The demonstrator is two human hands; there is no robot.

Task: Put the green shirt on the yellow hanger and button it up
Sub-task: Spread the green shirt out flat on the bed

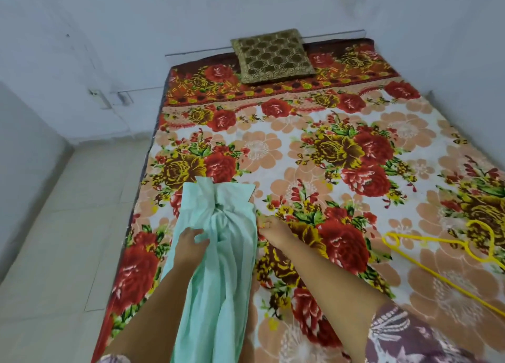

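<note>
The pale green shirt (218, 253) lies bunched in a long strip on the flowered bedspread (314, 155), its collar end pointing away from me. My left hand (190, 244) rests on the shirt's left side with its fingers curled into the cloth. At the shirt's right edge, my right hand (273, 233) pinches the fabric. The yellow hanger (437, 256) lies flat on the bed at the far right, well apart from the shirt and both hands, partly cut off by the frame edge.
An olive patterned cushion (273, 55) leans at the head of the bed against the white wall. Pale tiled floor (54, 239) runs along the bed's left side. The bed's right half holds only the hanger.
</note>
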